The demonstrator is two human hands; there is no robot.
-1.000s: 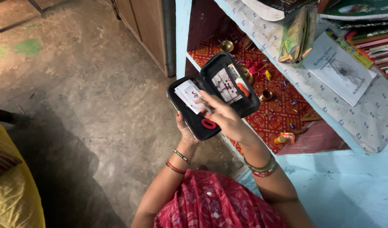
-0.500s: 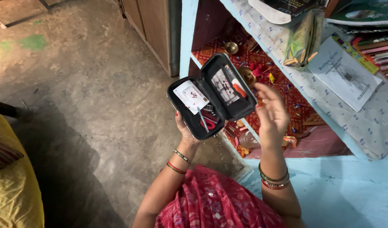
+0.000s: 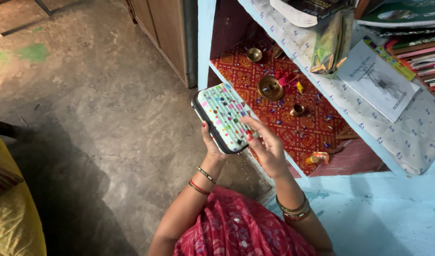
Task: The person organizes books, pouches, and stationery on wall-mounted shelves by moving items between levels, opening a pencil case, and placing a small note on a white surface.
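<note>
The zip case (image 3: 224,117) is pale mint, dotted in many colours, with a black edge. Beside it, the shelf cloth (image 3: 274,121) is red with a gold pattern; above that, the shelf (image 3: 369,156) is light blue under a white cloth (image 3: 407,137) with small blue motifs.
</note>
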